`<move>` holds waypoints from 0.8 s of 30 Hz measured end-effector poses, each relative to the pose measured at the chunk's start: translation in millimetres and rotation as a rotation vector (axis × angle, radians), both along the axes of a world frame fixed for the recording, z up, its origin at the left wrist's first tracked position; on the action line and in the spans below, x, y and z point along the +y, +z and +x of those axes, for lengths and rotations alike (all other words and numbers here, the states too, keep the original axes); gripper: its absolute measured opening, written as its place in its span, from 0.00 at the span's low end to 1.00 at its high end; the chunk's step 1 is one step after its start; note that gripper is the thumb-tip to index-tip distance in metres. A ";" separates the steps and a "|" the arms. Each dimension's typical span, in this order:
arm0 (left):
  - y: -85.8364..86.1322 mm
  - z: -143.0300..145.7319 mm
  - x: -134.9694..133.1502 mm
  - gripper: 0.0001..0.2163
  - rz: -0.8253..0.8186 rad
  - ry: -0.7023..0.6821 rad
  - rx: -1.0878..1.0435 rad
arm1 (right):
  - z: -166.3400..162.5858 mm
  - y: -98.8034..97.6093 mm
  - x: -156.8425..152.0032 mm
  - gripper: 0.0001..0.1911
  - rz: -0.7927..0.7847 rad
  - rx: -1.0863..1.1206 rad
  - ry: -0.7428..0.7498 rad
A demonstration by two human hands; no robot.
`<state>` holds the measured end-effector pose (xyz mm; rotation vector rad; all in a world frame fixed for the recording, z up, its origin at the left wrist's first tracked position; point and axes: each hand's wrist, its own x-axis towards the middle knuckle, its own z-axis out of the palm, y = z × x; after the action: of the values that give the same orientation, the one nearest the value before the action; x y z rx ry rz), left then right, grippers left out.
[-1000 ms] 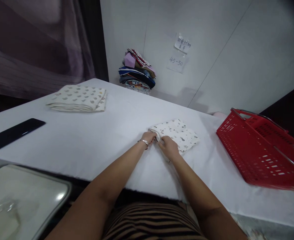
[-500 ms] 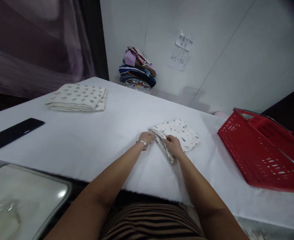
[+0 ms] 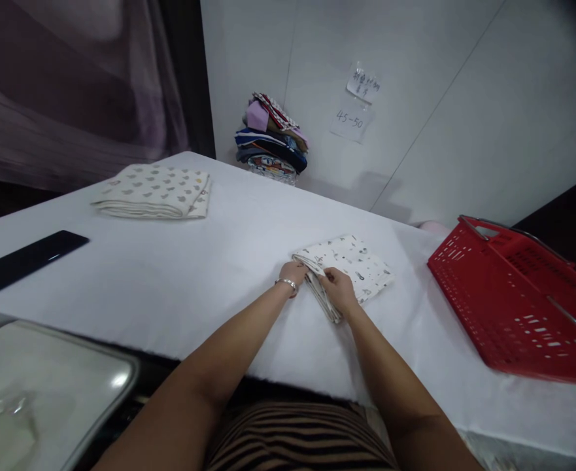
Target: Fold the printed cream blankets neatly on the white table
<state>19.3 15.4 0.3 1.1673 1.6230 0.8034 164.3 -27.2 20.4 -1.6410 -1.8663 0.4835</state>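
Observation:
A small folded white cloth with tiny prints [image 3: 354, 265] lies on the white table [image 3: 209, 261], right of the middle. My left hand [image 3: 293, 273], with a bracelet at the wrist, pinches the cloth's near left corner. My right hand [image 3: 338, 290] is closed on the near folded edge, fingers curled round the layers. Both hands sit close together at that edge.
A second folded patterned cloth [image 3: 153, 191] lies at the far left of the table. A black phone [image 3: 23, 260] rests near the left edge. A red plastic basket [image 3: 518, 297] stands at the right. A pile of coloured clothes [image 3: 272, 140] sits against the back wall. A grey tray [image 3: 42, 386] is at the lower left.
My right hand slid a little along the cloth's near edge and lifted its layers slightly. The left hand stayed on the corner. The view shifted a bit.

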 end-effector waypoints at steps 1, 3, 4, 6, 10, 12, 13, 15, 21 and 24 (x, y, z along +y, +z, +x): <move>0.9 0.3 -1.7 0.07 -0.017 0.002 -0.017 | -0.9 0.2 -0.7 0.12 0.011 -0.027 0.008; 3.6 1.7 -5.3 0.07 -0.048 0.000 -0.054 | -2.7 1.0 -2.1 0.12 0.031 -0.097 0.022; 5.3 2.8 -7.3 0.07 -0.060 -0.005 -0.071 | -3.5 1.5 -2.7 0.11 0.037 -0.128 0.025; 9.1 5.3 -11.1 0.07 -0.075 -0.023 -0.100 | -4.8 3.0 -3.3 0.12 0.039 -0.168 0.025; 16.5 7.4 -17.5 0.07 -0.097 -0.063 -0.145 | -6.5 6.2 -3.8 0.11 0.039 -0.235 0.019; 20.0 6.4 -19.7 0.08 -0.108 -0.073 -0.177 | -8.1 7.2 -4.7 0.11 0.046 -0.291 0.014; 21.9 5.7 -20.7 0.09 -0.115 -0.075 -0.195 | -9.2 7.4 -5.3 0.11 0.048 -0.324 0.016; 26.1 4.2 -22.5 0.09 -0.132 -0.078 -0.231 | -11.9 6.9 -7.1 0.10 0.048 -0.394 0.036; 38.1 3.2 -26.6 0.10 -0.192 -0.101 -0.269 | -18.7 4.0 -13.2 0.12 0.034 -0.551 0.049; 38.2 3.5 -26.5 0.11 -0.202 -0.111 -0.267 | -20.4 5.1 -15.6 0.14 0.021 -0.589 0.065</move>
<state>22.8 -11.0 38.5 0.9546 1.3722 0.6760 143.9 -42.8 25.6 -1.8460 -2.3315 -0.0083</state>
